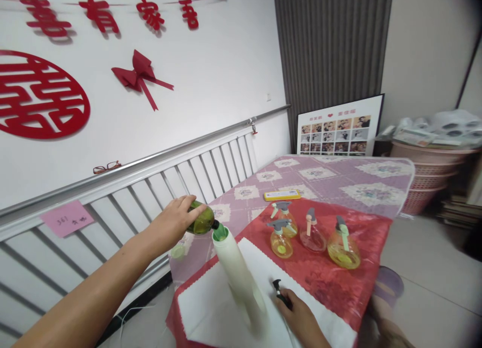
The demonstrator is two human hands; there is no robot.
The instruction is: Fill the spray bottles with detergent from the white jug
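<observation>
My left hand (183, 217) is wrapped round a green bottle (201, 220), tipped so that its dark neck meets the mouth of a tall pale bottle (237, 270). A green funnel-like rim (220, 233) shows in that mouth. The pale bottle stands on a white cloth (211, 300). To its right, my right hand (297, 310) grips a black pump head (280, 293), its nozzle pointing up and its thin tube trailing below. Beyond the hands stand several spray bottles, among them one with yellow liquid (343, 250) and one with a pinkish body (312, 235).
A red cloth (324, 282) lies over the purple patterned tablecloth (316, 172). Behind the spray bottles rests a yellow flat box (282, 195). A white radiator (203, 167) borders the table's left side. Pink baskets (425, 182) stand beyond the right edge.
</observation>
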